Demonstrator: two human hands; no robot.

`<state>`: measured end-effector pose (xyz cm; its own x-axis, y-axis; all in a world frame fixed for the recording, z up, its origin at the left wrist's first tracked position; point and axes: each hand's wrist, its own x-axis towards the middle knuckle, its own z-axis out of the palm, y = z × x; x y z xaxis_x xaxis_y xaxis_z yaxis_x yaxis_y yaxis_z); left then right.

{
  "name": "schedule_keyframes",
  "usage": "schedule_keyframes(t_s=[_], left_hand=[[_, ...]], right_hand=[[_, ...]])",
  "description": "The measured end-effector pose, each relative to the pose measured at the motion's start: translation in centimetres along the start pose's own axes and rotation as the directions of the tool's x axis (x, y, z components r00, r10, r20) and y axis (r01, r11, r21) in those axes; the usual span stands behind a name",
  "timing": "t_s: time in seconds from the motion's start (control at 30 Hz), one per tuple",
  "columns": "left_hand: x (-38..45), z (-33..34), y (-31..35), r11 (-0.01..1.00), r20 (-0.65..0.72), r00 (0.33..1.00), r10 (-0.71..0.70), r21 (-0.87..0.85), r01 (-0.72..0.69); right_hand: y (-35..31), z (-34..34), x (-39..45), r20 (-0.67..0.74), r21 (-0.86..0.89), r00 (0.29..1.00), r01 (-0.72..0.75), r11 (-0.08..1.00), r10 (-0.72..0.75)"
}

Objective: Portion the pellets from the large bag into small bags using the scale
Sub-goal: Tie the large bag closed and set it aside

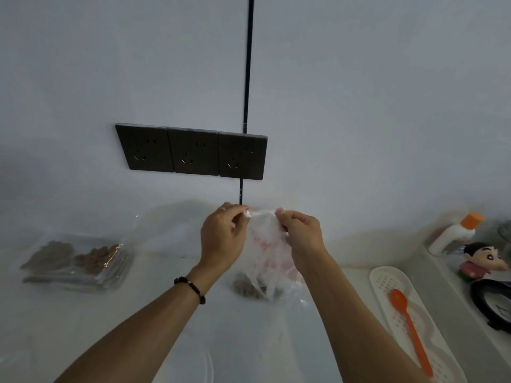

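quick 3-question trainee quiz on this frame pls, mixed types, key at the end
1. True or false: the orange spoon lies in the white perforated tray.
2. What do the left hand and right hand pinch? A) the spoon B) the top of the small clear bag C) the white bottle
3. Fill in: the filled pellet bags lie to the person's ____.

Key: 1 true; 2 B; 3 left

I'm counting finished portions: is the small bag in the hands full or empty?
Neither: the small bag holds a clump of brown pellets at its bottom only. Both hands pinch its twisted top.
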<state>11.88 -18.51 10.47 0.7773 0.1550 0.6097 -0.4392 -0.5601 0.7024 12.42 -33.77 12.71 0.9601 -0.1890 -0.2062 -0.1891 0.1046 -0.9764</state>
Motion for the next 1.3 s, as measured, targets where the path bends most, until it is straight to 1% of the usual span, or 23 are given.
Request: schedule_keyframes(t_s=[0.07,0.1,0.17,0.2,0.23,0.27,0.3,0.33,0.37,0.4,0.43,0.5,0.57,0.63,0.67,0.7,0.73,0.8,0.87,1.03,1.13,1.27,1.3], left_hand=[[-0.5,-0.4,-0.8,0.986,-0.013,0.987,-0.162,-0.033,0.161],[-0.6,-0.8,-1.3,0.971,-0.015,0.972,-0.236,-0.028,0.236],[-0.5,-1.3,-2.4,0.922,-0.003,0.922,-0.387,-0.008,0.387],[-0.4,-1.5,-2.5,0.877,0.008,0.878,-0.479,-0.028,0.479],[-0.3,-1.5,-2.6,0.805,0.015,0.809,-0.588,-0.083,0.587],[-0.1,-1.4,-2.5,0.694,0.027,0.708,-0.706,-0.179,0.698],[0.0,-1.3,-2.2,0.544,0.070,0.588,-0.806,-0.303,0.782],[0.0,-1.2,-1.9,0.382,0.154,0.484,-0.861,-0.431,0.817],[0.1,-1.2,-1.5,0.247,0.253,0.430,-0.867,-0.531,0.811],[0.1,-1.1,-1.3,0.144,0.342,0.416,-0.843,-0.601,0.786],[0.1,-1.1,-1.1,0.057,0.420,0.422,-0.803,-0.651,0.757],[0.2,-1.2,-0.6,-0.047,0.524,0.459,-0.717,-0.694,0.719],[0.7,-0.9,-0.4,-0.110,0.574,0.477,-0.666,-0.708,0.698],[1.0,-0.4,-0.2,-0.165,0.579,0.459,-0.674,-0.723,0.671],[1.1,-0.1,-0.2,-0.171,0.576,0.437,-0.691,-0.717,0.676],[1.1,0.3,-0.2,-0.163,0.570,0.412,-0.710,-0.703,0.692],[0.9,0.6,-0.4,-0.134,0.554,0.394,-0.733,-0.686,0.715],[0.8,0.7,-1.0,-0.065,0.511,0.377,-0.773,-0.654,0.753],[0.9,0.2,-2.4,-0.026,0.467,0.362,-0.807,-0.640,0.768],[0.8,-1.6,-5.8,0.057,0.367,0.354,-0.860,-0.622,0.781],[0.3,-1.3,-5.9,0.170,0.330,0.417,-0.847,-0.575,0.800],[-1.2,-0.4,-5.6,0.285,0.452,0.535,-0.714,-0.511,0.811],[-1.9,-0.2,-6.0,0.347,0.463,0.556,-0.690,-0.463,0.816]], right_hand=[[0.8,-0.1,0.2,-0.039,0.005,0.998,-0.040,0.999,0.041],[1.1,-0.4,0.3,-0.069,-0.033,0.997,-0.044,0.998,0.042],[1.6,-0.8,0.3,-0.125,-0.108,0.992,-0.036,0.993,0.023],[1.8,-0.9,0.3,-0.150,-0.114,0.989,-0.038,0.993,0.021],[2.1,-1.0,0.4,-0.168,-0.112,0.985,-0.050,0.992,0.031],[2.4,-1.1,0.6,-0.185,-0.109,0.981,-0.071,0.991,0.050],[2.7,-1.1,0.6,-0.199,-0.109,0.977,-0.094,0.990,0.071],[2.9,-1.1,0.6,-0.212,-0.110,0.973,-0.117,0.987,0.092],[3.1,-1.3,0.6,-0.222,-0.106,0.969,-0.137,0.985,0.111],[3.2,-1.5,0.6,-0.231,-0.095,0.964,-0.157,0.983,0.131],[3.3,-1.7,0.6,-0.233,-0.069,0.960,-0.177,0.982,0.157],[3.0,-2.1,0.5,-0.183,0.064,0.955,-0.224,0.973,0.232],[2.2,-2.2,0.4,-0.034,0.317,0.951,-0.282,0.905,0.309],[1.3,-1.9,0.4,0.162,0.545,0.940,-0.339,0.767,0.300],[1.0,-1.8,0.5,0.233,0.598,0.931,-0.365,0.714,0.281],[0.9,-1.7,0.7,0.269,0.606,0.923,-0.384,0.696,0.275],[1.1,-1.6,0.9,0.280,0.582,0.916,-0.400,0.708,0.288],[1.9,-1.7,1.5,0.260,0.494,0.904,-0.426,0.758,0.339],[2.9,-2.2,2.2,0.210,0.445,0.906,-0.424,0.788,0.368],[4.7,-4.1,3.3,0.116,0.437,0.930,-0.362,0.823,0.348],[5.2,-4.0,3.7,0.075,0.366,0.946,-0.321,0.873,0.316],[5.4,-3.8,3.5,0.072,0.230,0.971,-0.238,0.943,0.228],[5.5,-3.8,3.2,0.079,0.186,0.974,-0.224,0.957,0.212]])
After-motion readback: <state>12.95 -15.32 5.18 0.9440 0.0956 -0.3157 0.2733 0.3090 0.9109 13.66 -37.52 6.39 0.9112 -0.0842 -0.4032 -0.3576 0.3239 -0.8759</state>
